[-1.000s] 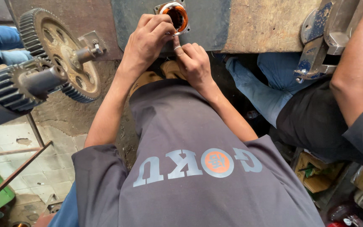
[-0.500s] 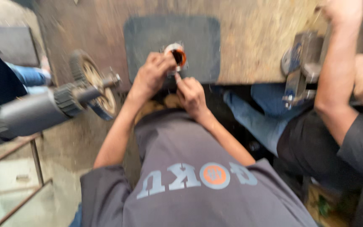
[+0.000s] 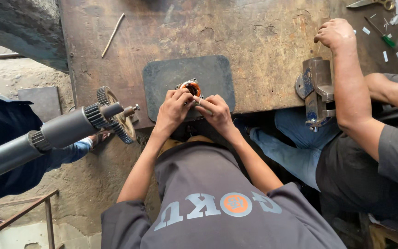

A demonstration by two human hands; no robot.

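A small round metal part (image 3: 191, 87) with an orange coil ring inside rests on a dark rectangular mat (image 3: 162, 78) on the worn bench. Both of my hands grip it at its near side. My left hand (image 3: 173, 109) covers its left edge, fingers curled over the rim. My right hand (image 3: 217, 113) pinches its right edge with fingertips at the rim. The near half of the part is hidden under my fingers.
A toothed shaft (image 3: 65, 131) and a gear wheel (image 3: 116, 117) jut out at the left, beside a person in blue (image 3: 1, 133). A co-worker's arm (image 3: 351, 92) lies over a bench vise (image 3: 316, 90). A screwdriver (image 3: 377, 31), scissors and paper scraps lie far right.
The view has pulled back and shows far more of the bench. My hands stay on the round part. The co-worker's arm now stretches across the bench.
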